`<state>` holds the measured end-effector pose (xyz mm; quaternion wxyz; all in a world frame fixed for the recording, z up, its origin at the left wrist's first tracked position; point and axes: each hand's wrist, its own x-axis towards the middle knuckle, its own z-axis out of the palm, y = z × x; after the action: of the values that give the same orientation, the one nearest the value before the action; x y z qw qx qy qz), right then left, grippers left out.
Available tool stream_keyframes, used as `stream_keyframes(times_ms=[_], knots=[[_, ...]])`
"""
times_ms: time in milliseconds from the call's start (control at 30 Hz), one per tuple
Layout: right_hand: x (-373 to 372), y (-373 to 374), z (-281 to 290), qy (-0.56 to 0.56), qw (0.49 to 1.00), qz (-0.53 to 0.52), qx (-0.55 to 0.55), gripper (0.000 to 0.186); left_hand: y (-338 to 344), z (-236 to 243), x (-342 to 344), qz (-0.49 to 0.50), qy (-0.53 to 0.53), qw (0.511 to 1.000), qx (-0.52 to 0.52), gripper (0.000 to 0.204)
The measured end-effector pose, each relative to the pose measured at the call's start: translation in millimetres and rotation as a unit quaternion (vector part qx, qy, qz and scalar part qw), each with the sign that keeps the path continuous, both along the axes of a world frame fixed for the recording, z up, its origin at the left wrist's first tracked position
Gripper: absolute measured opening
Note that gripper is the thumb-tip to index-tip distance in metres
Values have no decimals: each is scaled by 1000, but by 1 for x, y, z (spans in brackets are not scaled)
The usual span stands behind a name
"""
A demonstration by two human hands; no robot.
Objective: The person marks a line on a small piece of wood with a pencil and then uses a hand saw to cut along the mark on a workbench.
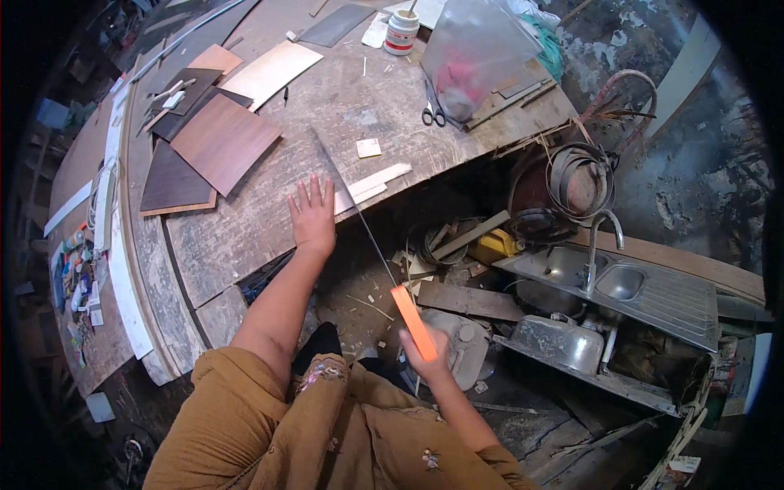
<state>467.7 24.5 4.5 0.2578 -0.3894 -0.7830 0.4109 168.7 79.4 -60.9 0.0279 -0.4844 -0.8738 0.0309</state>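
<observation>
My right hand (426,353) is closed around the orange handle of a hand saw (415,323). The saw's thin dark blade runs up and left across the bench edge, beside a pale wood strip (380,177). A shorter pale piece lies against that strip, and both lie near the edge. My left hand (314,220) is flat on the worn workbench (237,237), fingers spread, just left of the blade and the strips' left ends. Whether its fingers touch the wood cannot be made out. A small pale yellow square (368,148) lies beyond the strips.
Brown laminate panels (225,143) are spread on the bench's left. Black-handled scissors (433,108), a white jar (401,33) and a clear plastic bag (482,57) stand or lie farther back. Below right are a steel sink (661,302), a grey jerrycan (457,339) and scrap wood.
</observation>
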Motion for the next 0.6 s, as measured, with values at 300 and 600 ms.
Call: stream_keyframes(times_ms=[300, 600], knots=[[-10, 7, -2, 80, 990, -25, -112, 17, -2, -1, -3, 21, 5, 1000, 15, 57], [-5, -22, -18, 106, 980, -71, -155, 20, -14, 24, -4, -50, -53, 996, 40, 100]])
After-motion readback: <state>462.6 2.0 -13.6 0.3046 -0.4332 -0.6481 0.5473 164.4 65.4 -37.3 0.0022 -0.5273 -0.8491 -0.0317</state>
